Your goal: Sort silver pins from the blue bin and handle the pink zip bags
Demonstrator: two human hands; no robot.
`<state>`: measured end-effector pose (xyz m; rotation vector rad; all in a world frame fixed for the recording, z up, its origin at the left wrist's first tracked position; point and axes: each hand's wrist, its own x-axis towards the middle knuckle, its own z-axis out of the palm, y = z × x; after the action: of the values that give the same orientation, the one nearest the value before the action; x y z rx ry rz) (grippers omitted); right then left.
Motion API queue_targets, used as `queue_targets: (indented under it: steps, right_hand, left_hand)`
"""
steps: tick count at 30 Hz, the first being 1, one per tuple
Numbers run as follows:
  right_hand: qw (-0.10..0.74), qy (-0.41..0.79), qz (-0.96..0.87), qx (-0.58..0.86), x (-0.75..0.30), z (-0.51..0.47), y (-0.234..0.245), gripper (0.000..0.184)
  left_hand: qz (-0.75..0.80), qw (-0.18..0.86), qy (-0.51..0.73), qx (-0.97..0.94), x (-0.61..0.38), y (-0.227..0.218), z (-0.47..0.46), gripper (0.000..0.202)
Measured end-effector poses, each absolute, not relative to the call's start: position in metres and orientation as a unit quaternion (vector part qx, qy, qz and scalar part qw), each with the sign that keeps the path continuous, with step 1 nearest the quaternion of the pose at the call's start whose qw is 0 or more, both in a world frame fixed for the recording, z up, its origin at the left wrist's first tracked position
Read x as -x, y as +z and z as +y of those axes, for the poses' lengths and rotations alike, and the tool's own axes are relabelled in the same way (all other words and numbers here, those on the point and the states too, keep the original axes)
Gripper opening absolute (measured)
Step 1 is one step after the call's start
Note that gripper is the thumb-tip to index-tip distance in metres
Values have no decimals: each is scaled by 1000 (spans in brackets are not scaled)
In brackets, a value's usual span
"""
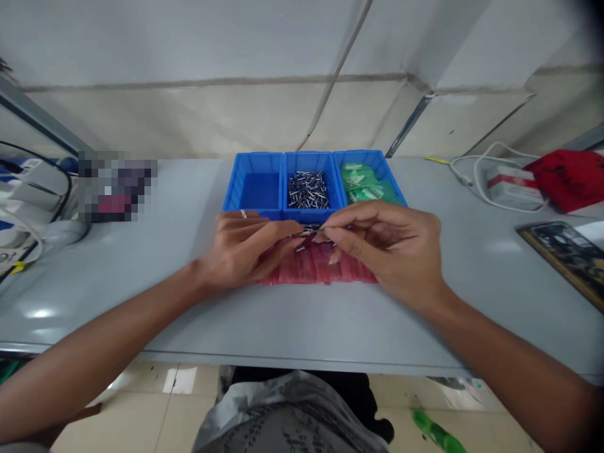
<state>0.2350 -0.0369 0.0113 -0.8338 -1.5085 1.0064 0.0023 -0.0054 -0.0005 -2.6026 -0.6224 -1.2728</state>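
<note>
Silver metal pin (302,233), small and partly hidden, is sitting between the fingertips of the left hand (240,248), which is closed in a pinch and is wearing a silver ring (243,214). The right hand (384,251) is also pinching, right beside the left at the pin's end, though what it is gripping is too small to tell. Red translucent plastic sleeves (325,267) are lying just below both hands on a pale grey table (472,321). Just ahead, a blue plastic three-compartment bin (255,165) is holding loose silver pins (308,190) in its middle compartment and green packets (363,185) in its right one.
</note>
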Motion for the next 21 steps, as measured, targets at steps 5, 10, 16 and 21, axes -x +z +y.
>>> queue_targets:
  steps: [5,10,16,21]
  right_hand:
    - [538,428,-636,351,-234,-38,11,9]
    - [540,429,-633,352,-235,-37,11,9]
    - [541,427,-627,363,-237,-37,9,7]
    - [548,428,-623,359,-235,-37,8,8]
  left_hand:
    - [-216,73,-429,874,-1,2,-5,18]
    - [-213,71,-432,873,-1,2,-5,19]
    - [-235,80,-434,866,-2,2,-6,16]
    - [-229,80,-430,870,-1,0,-5,13]
